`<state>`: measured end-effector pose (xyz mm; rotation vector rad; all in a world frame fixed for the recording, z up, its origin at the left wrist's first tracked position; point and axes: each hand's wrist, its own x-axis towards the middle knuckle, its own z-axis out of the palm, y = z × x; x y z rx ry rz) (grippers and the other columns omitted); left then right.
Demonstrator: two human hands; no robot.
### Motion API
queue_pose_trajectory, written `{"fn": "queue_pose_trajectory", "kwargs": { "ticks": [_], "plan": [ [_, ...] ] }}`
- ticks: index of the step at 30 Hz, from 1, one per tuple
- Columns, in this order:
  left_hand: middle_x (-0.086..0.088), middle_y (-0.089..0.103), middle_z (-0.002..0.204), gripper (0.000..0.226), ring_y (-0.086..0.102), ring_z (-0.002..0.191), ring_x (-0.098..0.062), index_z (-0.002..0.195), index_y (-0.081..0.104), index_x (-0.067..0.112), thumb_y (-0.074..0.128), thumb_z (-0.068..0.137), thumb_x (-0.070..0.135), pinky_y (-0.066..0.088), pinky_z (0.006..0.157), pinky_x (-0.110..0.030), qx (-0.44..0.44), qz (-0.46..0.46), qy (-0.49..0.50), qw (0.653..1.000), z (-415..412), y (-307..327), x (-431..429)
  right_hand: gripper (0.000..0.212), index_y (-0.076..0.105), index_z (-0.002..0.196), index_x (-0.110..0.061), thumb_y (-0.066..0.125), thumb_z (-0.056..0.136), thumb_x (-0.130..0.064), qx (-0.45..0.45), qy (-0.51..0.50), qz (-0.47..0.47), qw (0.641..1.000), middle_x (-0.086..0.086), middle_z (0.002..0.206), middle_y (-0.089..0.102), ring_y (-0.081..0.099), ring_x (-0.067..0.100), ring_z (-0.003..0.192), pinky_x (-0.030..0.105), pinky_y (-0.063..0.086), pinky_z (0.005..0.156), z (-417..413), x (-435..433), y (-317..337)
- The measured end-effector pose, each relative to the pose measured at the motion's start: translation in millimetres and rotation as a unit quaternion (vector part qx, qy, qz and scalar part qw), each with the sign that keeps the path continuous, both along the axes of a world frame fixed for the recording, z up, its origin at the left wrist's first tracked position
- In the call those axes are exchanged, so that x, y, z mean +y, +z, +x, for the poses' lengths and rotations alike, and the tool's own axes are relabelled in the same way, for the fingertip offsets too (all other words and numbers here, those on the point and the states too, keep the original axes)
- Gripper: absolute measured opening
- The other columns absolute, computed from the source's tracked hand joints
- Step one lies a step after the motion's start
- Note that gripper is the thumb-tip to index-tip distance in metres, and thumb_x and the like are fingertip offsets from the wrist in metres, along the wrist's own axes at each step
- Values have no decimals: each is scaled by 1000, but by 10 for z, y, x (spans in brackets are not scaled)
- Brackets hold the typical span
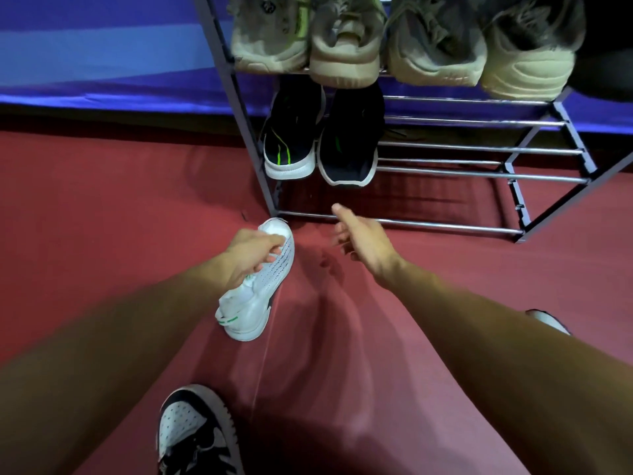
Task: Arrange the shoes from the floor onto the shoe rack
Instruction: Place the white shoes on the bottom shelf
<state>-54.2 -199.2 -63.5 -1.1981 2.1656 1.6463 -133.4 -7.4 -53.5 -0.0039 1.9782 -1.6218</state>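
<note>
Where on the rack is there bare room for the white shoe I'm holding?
For the white shoe, the middle shelf is bare right of the black sneakers, up to the rack's right frame. Above, four beige sneakers sit crowded side by side.

Home entry or staged indoor spot — metal shoe rack (479, 145) with worn sneakers (346, 39), red floor (102, 200), blue backdrop (102, 46) behind.

Dim, uneven light, fyi. Shoe rack (472, 122) bars catch faint highlights, bend w/ fisheye distortion; its shadow lies on floor (102, 200) beneath. Everything nearer you than rack: soft, motion-blurred.
</note>
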Motion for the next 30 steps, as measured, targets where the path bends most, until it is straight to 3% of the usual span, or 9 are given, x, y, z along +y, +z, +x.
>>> {"fn": "queue_pose_trajectory", "kwargs": {
  "ticks": [4,9,13,16,19,21,24,26,30],
  "plan": [
    [-3,61,69,18,48,52,-10,75,64,11,69,90,20,31,39,-18,-66,-72,-26,995,365,-262,-319,35,64,97,-3,56,100,-37,-38,144,67,987,20,83,66,50,10,41,10,33,36,264,-177,-219],
    [-3,63,68,18,59,66,-19,74,63,13,72,88,19,41,54,-23,-99,-104,-52,988,590,-410,-597,41,73,100,0,62,95,-40,-43,251,151,955,15,86,75,63,19,66,29,52,66,466,-574,-662],
    [-3,69,81,10,68,83,-22,80,64,20,72,84,24,52,76,-31,-116,-149,-84,978,619,-463,-652,39,76,98,-1,62,94,-37,-54,280,150,947,17,94,77,69,26,78,34,55,72,541,-819,-814],
    [2,65,76,13,63,80,-19,76,63,16,71,84,22,46,69,-25,-137,-191,-95,967,628,-496,-664,35,76,84,-12,66,90,-45,-29,302,191,934,8,87,77,73,26,87,40,57,89,564,-878,-953],
    [-1,65,77,14,62,81,-20,78,66,13,69,87,23,47,70,-26,-180,-160,-124,963,694,-553,-691,25,68,80,-23,72,86,-46,-11,327,195,925,-2,93,73,69,21,95,35,54,91,643,-896,-1035],
    [-3,64,81,12,61,82,-22,77,63,15,67,88,19,49,75,-30,-189,-148,-124,963,747,-599,-709,30,69,101,-19,73,86,-45,-5,332,203,921,1,106,72,67,22,104,31,52,88,726,-932,-1089],
    [-2,57,70,14,52,64,-18,74,59,17,60,86,11,43,58,-24,-174,-115,-128,969,749,-589,-696,34,65,110,-14,71,87,-38,3,299,236,925,5,112,71,67,25,102,30,49,82,779,-980,-1180],
    [-1,54,70,13,48,62,-15,74,58,19,60,85,12,39,53,-20,-176,-74,-131,973,718,-501,-648,19,63,102,-12,67,89,-26,-20,299,200,933,11,97,71,67,25,80,30,51,73,755,-928,-1167],
    [0,56,83,8,57,80,-13,75,62,22,65,81,18,50,68,-23,-161,25,-125,979,714,-320,-503,5,57,91,-6,58,93,-2,-72,319,127,936,8,65,56,49,14,50,18,36,41,629,-607,-966]
  ]
}}
